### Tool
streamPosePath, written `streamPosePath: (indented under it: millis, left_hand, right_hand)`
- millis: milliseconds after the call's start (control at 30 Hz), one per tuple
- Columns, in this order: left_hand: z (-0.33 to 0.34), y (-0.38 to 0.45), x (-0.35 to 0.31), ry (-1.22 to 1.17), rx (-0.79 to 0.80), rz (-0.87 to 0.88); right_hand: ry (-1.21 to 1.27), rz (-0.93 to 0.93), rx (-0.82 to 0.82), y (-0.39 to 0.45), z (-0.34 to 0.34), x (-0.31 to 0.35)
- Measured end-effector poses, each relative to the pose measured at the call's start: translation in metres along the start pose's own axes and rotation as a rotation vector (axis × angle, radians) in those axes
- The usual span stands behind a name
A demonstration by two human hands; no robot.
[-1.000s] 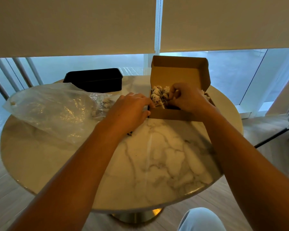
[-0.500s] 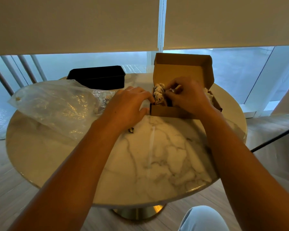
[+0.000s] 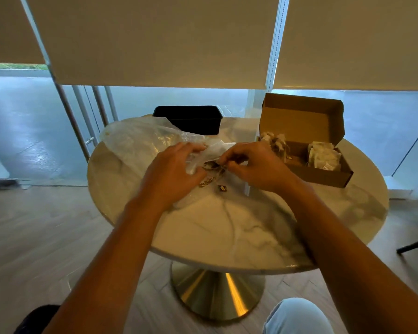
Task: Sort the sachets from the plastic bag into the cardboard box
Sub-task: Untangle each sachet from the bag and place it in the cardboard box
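A clear plastic bag [image 3: 135,143] lies crumpled on the left of the round marble table [image 3: 251,227]. My left hand [image 3: 173,169] grips the bag's open mouth. My right hand [image 3: 253,165] pinches at sachets [image 3: 212,165] at that mouth, with strings and small tags [image 3: 222,188] trailing onto the table. To the right stands the open cardboard box [image 3: 321,174], its lid upright, holding one cluster of sachets [image 3: 276,143] at its left end and pale sachets [image 3: 323,156] at its right.
A black rectangular container [image 3: 191,121] sits at the table's far edge behind the bag. Windows with lowered blinds are beyond. A wooden floor, the table's gold pedestal [image 3: 215,292] and my knee [image 3: 297,317] are below.
My right hand left the box and moved left to the bag's mouth. My left hand shifted from the box's corner onto the bag. The view swung left.
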State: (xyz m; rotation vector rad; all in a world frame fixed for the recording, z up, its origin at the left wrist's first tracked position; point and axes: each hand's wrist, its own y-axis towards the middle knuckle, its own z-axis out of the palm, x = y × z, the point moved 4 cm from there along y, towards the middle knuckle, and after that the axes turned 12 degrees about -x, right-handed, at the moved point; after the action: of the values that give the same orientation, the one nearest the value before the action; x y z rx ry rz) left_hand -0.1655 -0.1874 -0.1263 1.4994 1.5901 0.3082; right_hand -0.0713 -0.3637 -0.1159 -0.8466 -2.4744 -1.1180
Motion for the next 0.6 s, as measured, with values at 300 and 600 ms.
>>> streamPosePath:
  millis: [300,600]
  left_hand:
    - [-0.009,-0.002,0.021,-0.199,-0.236,-0.140]
    - [-0.005,0.001,0.022,-0.202,-0.219,-0.128]
  right_hand:
    - [-0.226,-0.179,0.133,0.012,0.051,0.022]
    - [-0.290,-0.104,0.038,0.023,0.055,-0.006]
